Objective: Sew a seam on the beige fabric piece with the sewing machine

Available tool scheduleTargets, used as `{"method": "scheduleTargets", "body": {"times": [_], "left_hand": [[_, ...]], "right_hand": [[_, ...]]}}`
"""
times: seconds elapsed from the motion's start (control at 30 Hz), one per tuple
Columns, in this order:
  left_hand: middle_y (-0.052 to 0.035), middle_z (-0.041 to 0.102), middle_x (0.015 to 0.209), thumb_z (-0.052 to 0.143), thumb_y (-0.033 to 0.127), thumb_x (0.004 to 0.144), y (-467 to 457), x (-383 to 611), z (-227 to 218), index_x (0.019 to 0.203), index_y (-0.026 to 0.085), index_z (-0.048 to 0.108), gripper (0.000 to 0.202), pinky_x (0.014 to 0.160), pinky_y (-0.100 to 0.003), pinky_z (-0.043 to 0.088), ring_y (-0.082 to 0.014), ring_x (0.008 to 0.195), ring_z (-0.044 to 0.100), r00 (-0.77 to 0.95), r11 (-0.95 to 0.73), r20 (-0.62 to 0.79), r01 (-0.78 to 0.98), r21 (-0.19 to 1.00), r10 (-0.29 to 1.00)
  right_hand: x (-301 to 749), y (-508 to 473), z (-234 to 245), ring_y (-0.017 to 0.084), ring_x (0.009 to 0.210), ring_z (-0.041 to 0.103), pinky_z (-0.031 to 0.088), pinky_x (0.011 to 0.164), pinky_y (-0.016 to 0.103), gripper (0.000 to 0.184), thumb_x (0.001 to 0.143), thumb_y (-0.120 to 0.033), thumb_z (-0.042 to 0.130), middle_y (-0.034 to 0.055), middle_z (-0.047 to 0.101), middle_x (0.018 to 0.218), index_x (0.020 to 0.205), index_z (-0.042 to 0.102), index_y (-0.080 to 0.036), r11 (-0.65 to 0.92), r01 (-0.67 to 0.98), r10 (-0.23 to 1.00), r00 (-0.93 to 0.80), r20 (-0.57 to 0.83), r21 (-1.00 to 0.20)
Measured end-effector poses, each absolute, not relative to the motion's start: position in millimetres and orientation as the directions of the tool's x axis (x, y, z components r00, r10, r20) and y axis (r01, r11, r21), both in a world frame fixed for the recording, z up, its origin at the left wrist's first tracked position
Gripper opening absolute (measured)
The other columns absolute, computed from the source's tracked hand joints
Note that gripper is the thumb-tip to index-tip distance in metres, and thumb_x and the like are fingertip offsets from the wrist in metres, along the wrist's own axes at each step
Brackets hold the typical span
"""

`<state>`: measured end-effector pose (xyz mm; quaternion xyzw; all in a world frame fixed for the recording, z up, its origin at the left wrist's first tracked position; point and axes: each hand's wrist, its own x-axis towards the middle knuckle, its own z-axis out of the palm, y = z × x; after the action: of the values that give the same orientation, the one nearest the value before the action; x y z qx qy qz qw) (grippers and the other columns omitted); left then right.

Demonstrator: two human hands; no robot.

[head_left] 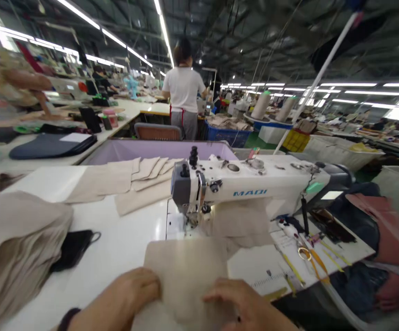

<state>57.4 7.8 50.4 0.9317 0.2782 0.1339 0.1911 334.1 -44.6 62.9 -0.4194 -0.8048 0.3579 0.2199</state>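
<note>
A beige fabric piece (185, 264) with rounded corners lies in front of the sewing machine (247, 184), its far edge just short of the needle area. My left hand (130, 292) has its fingers curled on the left side of this piece. On the right side, my right hand (246, 301) rests with fingers stretched over the cloth. More beige fabric (241, 223) sits under the machine's arm. Left of the needle, several beige panels (147, 181) lie overlapping on the white table (116, 243).
A stack of beige fabric (23, 248) and a black pouch-like item (73, 248) lie at the left. Scissors (304, 253) and yellow strips (292, 269) are at the right. Behind the table stand a lilac bin (161, 151) and a person in a white shirt (184, 89).
</note>
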Motion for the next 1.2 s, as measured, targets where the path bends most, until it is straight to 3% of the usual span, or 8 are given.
{"method": "scheduleTargets", "body": {"times": [0.13, 0.27, 0.43, 0.67, 0.87, 1.03, 1.1, 1.2], "left_hand": [[-0.0021, 0.065, 0.096, 0.04, 0.018, 0.086, 4.2, 26.1, 55.7, 0.086, 0.022, 0.061, 0.021, 0.08, -0.02, 0.048, -0.0131, 0.089, 0.061, 0.69, -0.524, -0.001, 0.55, 0.65, 0.724], [-0.0027, 0.064, 0.105, 0.044, 0.035, 0.087, 4.2, 8.7, 43.4, 0.093, 0.023, 0.064, 0.024, 0.085, -0.022, 0.048, -0.0161, 0.093, 0.062, 0.466, -0.382, 0.022, 0.696, 0.608, 0.884], [-0.0034, 0.066, 0.104, 0.047, 0.043, 0.085, 2.1, 0.9, 40.9, 0.089, 0.021, 0.066, 0.029, 0.077, -0.022, 0.051, -0.0179, 0.087, 0.065, 0.377, -0.3, -0.004, 0.743, 0.598, 0.926], [0.0002, 0.068, 0.07, 0.05, 0.044, 0.081, -3.2, 3.4, 35.6, 0.073, 0.019, 0.062, 0.03, 0.058, -0.023, 0.049, -0.0169, 0.064, 0.062, 0.211, -0.074, -0.12, 0.727, 0.683, 0.97], [0.0016, 0.064, 0.066, 0.048, 0.041, 0.08, -6.4, 16.6, 34.1, 0.081, 0.019, 0.06, 0.025, 0.055, -0.023, 0.046, -0.0157, 0.061, 0.059, 0.115, -0.013, -0.11, 0.746, 0.665, 0.987], [0.0023, 0.063, 0.072, 0.048, 0.04, 0.081, -16.9, 19.7, 27.1, 0.13, 0.015, 0.034, 0.056, 0.052, -0.022, 0.047, -0.0127, 0.054, 0.057, -0.014, -0.001, 0.018, 0.756, 0.655, 1.0], [-0.0005, 0.064, 0.085, 0.046, 0.037, 0.084, -22.6, 19.2, 24.7, 0.132, 0.018, 0.035, 0.052, 0.059, -0.021, 0.05, -0.012, 0.063, 0.06, 0.038, -0.082, 0.082, 0.765, 0.639, 0.996], [-0.0034, 0.061, 0.097, 0.046, 0.032, 0.087, -28.5, 18.5, 24.5, 0.116, 0.02, 0.054, 0.033, 0.074, -0.021, 0.051, -0.0134, 0.083, 0.061, 0.14, -0.205, 0.154, 0.77, 0.604, 0.978]], "right_hand": [[344.0, -41.4, 60.4, 0.025, 0.108, 0.057, 0.043, 0.094, 0.036, 0.076, 0.069, -0.073, 0.051, 0.0103, 0.06, 0.118, 0.125, 0.052, -0.022, 0.264, 0.365, 0.802, -0.597, -0.006, -0.893], [336.6, -31.3, 54.3, 0.028, 0.115, 0.051, 0.039, 0.099, 0.041, 0.094, 0.061, -0.057, 0.073, 0.0142, 0.053, 0.127, 0.137, 0.035, -0.018, 0.281, 0.459, 0.803, -0.594, -0.056, -0.843], [313.5, -22.0, 47.6, 0.023, 0.104, 0.059, 0.048, 0.088, 0.036, 0.046, 0.085, -0.023, 0.048, 0.0124, 0.059, 0.119, 0.131, 0.044, -0.016, 0.318, 0.641, 0.89, -0.456, -0.014, -0.699], [303.3, -22.5, 21.5, 0.02, 0.098, 0.062, 0.053, 0.079, 0.03, 0.058, 0.087, -0.022, 0.045, 0.0142, 0.058, 0.119, 0.141, 0.024, -0.016, 0.336, 0.583, 0.941, -0.242, 0.236, -0.74], [297.1, -13.8, 23.7, 0.015, 0.086, 0.064, 0.053, 0.073, 0.023, 0.029, 0.088, -0.015, 0.044, 0.0067, 0.067, 0.096, 0.111, 0.06, -0.021, 0.512, 0.572, 0.859, -0.349, 0.374, -0.641], [294.4, -11.8, 22.3, 0.018, 0.083, 0.064, 0.054, 0.069, 0.025, 0.027, 0.087, -0.016, 0.045, 0.0113, 0.065, 0.093, 0.108, 0.062, -0.013, 0.463, 0.68, 0.885, -0.314, 0.344, -0.569], [294.7, -12.4, 22.1, 0.017, 0.084, 0.064, 0.054, 0.07, 0.025, 0.028, 0.087, -0.015, 0.045, 0.0111, 0.065, 0.093, 0.11, 0.061, -0.012, 0.484, 0.688, 0.873, -0.336, 0.355, -0.54], [294.6, -11.6, 25.1, 0.017, 0.085, 0.063, 0.054, 0.072, 0.024, 0.027, 0.088, -0.014, 0.044, 0.0105, 0.065, 0.093, 0.11, 0.06, -0.013, 0.551, 0.679, 0.83, -0.383, 0.407, -0.485]]}}
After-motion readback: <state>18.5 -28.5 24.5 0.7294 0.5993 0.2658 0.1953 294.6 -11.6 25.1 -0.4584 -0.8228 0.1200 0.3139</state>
